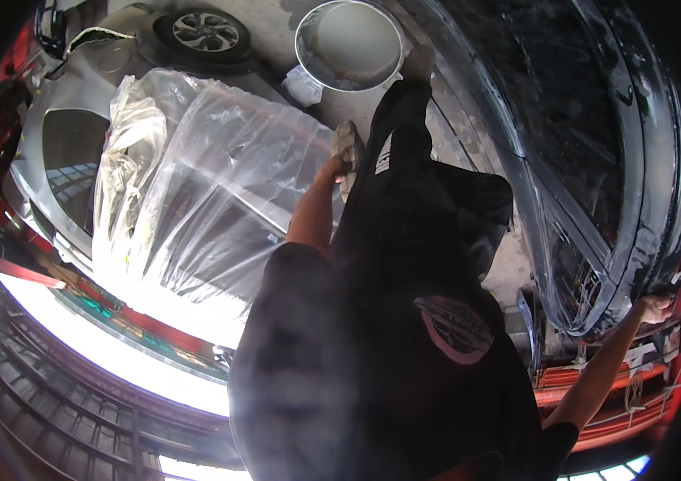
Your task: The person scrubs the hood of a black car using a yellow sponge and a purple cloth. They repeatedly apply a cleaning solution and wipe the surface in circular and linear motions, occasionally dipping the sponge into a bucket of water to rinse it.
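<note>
Starting at your left, a silver-grey car (112,60) stood with a dark side window (76,160), and a clear plastic sheet (220,152) hung in folds over part of its body. The sheet bunched up close to the window and spread smoother toward you. At the car's far end sat its wheel (204,32), with dark tyre and bright spokes. Farther right, a crumpled whitish plastic bag (303,86) lay on the floor (509,260), just beside a round bucket (349,40) at the floor's far edge.

Your left hand (335,167) was lowered between the sheet and your dark trouser leg (392,144), its fingers clamped on the near edge of a tan-grey blocky item (347,143); you held that item upright, just left of the leg, and its exact kind could not be told. Your brown shoe (418,62) was near the bucket's right rim.

On your right stretched a dark, dusty car body (645,120), with orange-red bars (605,389) near its close end. Your right hand (655,309) reached its near right corner; you could not tell whether those fingers were apart or together, or pressing the panel.
</note>
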Motion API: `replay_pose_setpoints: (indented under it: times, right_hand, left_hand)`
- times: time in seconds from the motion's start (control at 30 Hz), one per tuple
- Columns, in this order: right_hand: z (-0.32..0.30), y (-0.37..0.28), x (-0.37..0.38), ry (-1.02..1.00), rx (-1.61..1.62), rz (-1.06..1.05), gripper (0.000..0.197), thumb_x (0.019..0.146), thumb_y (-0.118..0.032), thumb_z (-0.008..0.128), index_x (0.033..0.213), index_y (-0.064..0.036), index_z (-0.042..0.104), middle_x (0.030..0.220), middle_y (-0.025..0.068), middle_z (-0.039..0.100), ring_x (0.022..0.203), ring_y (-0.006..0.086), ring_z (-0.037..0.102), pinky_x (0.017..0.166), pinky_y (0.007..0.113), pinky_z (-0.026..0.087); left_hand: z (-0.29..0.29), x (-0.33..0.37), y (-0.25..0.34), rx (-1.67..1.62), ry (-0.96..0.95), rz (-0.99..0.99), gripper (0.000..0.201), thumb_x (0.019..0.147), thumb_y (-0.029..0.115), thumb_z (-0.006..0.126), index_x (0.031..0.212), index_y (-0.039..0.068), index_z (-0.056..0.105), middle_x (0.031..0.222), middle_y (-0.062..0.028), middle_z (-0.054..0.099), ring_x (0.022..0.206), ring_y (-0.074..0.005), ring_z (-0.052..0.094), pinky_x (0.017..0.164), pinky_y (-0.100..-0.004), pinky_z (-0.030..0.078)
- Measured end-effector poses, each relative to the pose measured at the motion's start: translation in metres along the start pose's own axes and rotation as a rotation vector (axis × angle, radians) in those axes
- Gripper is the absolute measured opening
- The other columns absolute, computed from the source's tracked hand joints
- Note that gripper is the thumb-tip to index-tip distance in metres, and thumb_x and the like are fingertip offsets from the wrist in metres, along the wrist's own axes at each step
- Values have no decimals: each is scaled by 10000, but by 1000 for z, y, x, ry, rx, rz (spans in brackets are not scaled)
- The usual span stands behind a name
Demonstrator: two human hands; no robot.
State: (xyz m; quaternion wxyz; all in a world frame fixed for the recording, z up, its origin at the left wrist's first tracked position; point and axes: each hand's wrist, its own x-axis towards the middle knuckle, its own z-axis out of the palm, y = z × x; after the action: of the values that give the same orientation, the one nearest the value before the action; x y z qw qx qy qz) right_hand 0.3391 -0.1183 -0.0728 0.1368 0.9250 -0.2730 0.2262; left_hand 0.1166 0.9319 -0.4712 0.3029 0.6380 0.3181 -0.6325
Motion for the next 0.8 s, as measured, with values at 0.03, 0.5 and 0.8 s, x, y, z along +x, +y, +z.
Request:
replay_pose_setpoints:
  times: [0.03, 0.5, 0.8]
  right_hand:
    - [-2, 13, -4, 5, -39, -20, 559, 988, -489, 571, 1140, 0, 794, 1105, 289, 758, 1018, 489, 733, 843, 621, 580]
    - [-10, 26, 9, 6, -51, -3, 543, 980, -512, 542, 1170, -77, 806, 1206, 202, 757, 1103, 421, 715, 967, 555, 559]
    - [-6, 38, 8, 12, -44, 11, 561, 972, -515, 557, 1169, -53, 805, 1159, 220, 774, 1061, 429, 733, 927, 567, 575]
  left_hand:
    - [-3, 0, 10, 98, 16, -34, 845, 988, 95, 626, 1707, 392, 297, 1608, -174, 556, 1445, -427, 559, 1104, -598, 480]
    - [-25, -90, 133, 545, 33, -189, 940, 935, 121, 682, 1663, 550, 271, 1617, -140, 543, 1491, -449, 506, 1156, -691, 434]
    - [-42, -60, 122, 521, 66, -142, 802, 987, 195, 622, 1689, 419, 304, 1630, -136, 536, 1487, -442, 516, 1150, -698, 431]
